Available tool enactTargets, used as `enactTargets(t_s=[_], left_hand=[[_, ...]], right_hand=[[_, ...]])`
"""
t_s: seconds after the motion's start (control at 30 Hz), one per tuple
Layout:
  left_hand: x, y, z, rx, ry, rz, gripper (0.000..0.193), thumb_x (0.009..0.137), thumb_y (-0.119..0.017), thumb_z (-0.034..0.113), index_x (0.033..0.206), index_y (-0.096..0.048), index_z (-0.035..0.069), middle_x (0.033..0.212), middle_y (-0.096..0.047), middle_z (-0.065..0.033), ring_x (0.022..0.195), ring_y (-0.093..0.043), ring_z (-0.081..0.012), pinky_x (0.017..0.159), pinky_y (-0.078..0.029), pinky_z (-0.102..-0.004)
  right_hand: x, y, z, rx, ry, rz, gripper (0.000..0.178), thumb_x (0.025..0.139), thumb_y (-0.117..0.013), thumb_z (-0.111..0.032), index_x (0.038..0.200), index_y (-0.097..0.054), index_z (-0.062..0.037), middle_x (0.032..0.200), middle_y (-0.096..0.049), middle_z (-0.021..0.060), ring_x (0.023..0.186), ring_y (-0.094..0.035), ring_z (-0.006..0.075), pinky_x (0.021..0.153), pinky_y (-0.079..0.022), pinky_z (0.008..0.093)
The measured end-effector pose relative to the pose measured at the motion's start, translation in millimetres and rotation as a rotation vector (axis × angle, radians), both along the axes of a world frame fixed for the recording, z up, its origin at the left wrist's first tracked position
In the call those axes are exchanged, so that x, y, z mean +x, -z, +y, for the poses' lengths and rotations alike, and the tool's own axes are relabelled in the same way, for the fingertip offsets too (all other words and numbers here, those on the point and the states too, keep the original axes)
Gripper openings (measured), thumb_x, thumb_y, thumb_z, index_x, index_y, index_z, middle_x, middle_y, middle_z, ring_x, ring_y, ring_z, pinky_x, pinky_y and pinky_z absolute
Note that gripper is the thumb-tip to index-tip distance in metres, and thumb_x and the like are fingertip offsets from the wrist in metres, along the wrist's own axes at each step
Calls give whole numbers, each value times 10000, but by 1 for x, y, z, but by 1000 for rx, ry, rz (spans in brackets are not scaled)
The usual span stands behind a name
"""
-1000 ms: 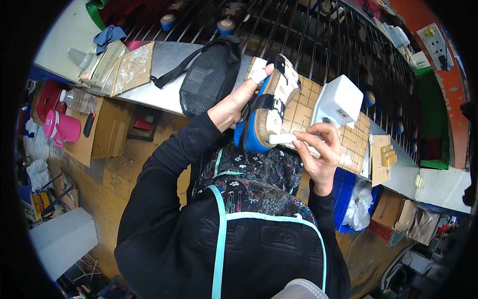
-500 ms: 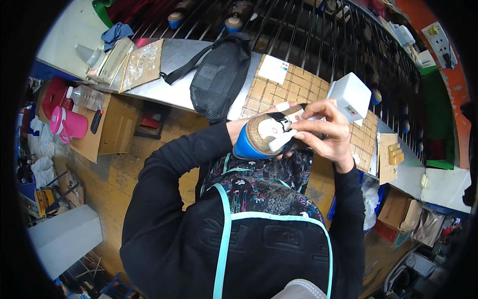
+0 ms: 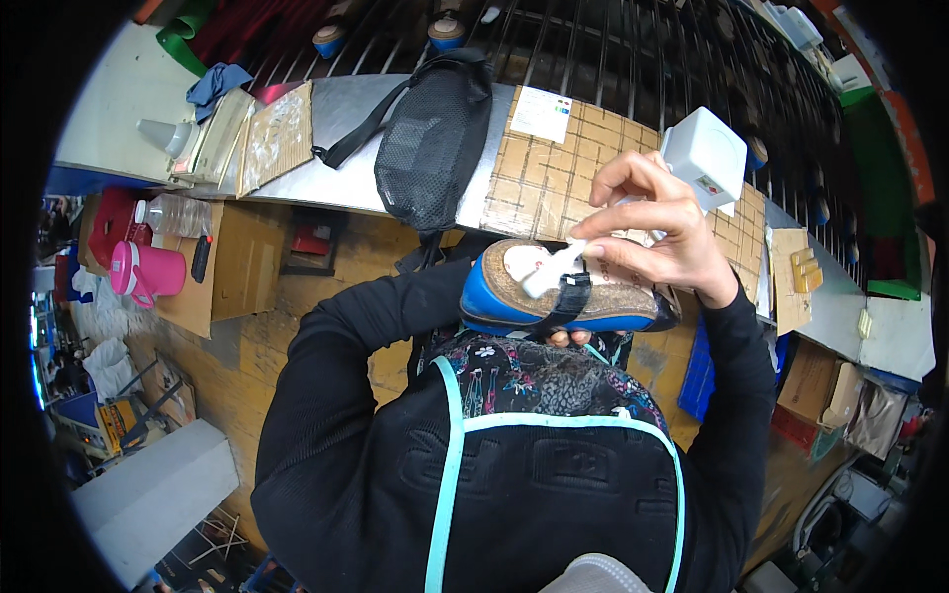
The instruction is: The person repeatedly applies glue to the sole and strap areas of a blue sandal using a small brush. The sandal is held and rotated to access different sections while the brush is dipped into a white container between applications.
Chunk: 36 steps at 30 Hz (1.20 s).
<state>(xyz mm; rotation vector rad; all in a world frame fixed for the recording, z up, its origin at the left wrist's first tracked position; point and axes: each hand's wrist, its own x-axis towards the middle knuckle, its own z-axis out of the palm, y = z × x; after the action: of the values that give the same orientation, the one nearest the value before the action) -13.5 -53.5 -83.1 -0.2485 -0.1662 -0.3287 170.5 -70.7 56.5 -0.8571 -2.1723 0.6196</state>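
Note:
A blue shoe (image 3: pixel 494 304) is held bottom up across my lap, toe to the left. Its underside shows a brown roughened rim, a pale middle and a black strap across it. My left hand (image 3: pixel 569 338) supports it from beneath; only a few fingertips show along the near side, curled against the shoe. Above the sole, my right hand (image 3: pixel 664 229) pinches a slim white brush-like tool (image 3: pixel 554 269) between thumb and fingers. The tool's thick white end is at the pale forepart, beside the black strap. Whether it touches the sole, I cannot tell.
Ahead lies a tape-covered cardboard sheet (image 3: pixel 524 183) on a metal bench, with a white square container (image 3: pixel 706 158) on it. A black mesh bag (image 3: pixel 430 148) lies to its left. Beyond are dark rack bars with more blue shoes (image 3: pixel 447 34). A pink jug (image 3: pixel 148 272) stands at left.
The shoe has turned and now shows its length and underside more fully. My right hand has shifted slightly right, still pinching the white tool; my left hand is now mostly hidden below.

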Motion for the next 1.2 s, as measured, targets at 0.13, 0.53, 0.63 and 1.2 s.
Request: enactTargets(t_s=[0.13,0.53,0.63,1.2], left_hand=[[20,14,6,-72,176,-93,802,959,-381,584,1397,-289,-82,1221,-433,-372,1084,-548,-485,886,-542,-557],[42,44,-2,-71,265,-255,749,968,-338,590,1437,-276,9,1284,-448,-299,1117,-574,-396,869,-575,-441],[34,41,-4,-23,277,-246,691,966,-456,504,1448,-270,46,1302,-464,-238,1150,-573,-285,924,-556,-374],[42,43,-11,-210,512,-297,880,912,-426,643,1484,-138,39,1352,-344,-311,1218,-457,-459,948,-508,-511]], right_hand=[[-4,2,0,55,16,-39,152,754,-785,-234,885,-758,-162,906,-553,-3,713,-517,119,761,-302,310],[11,-2,-7,115,-7,-171,224,658,-824,-206,871,-781,-149,876,-595,18,805,-523,160,726,-383,294],[4,4,-11,-25,80,-109,221,667,-823,-197,875,-779,-134,869,-590,18,784,-530,156,721,-374,294],[11,11,-19,95,34,-192,212,693,-801,-233,897,-772,-183,894,-580,-17,790,-489,140,743,-304,306]])
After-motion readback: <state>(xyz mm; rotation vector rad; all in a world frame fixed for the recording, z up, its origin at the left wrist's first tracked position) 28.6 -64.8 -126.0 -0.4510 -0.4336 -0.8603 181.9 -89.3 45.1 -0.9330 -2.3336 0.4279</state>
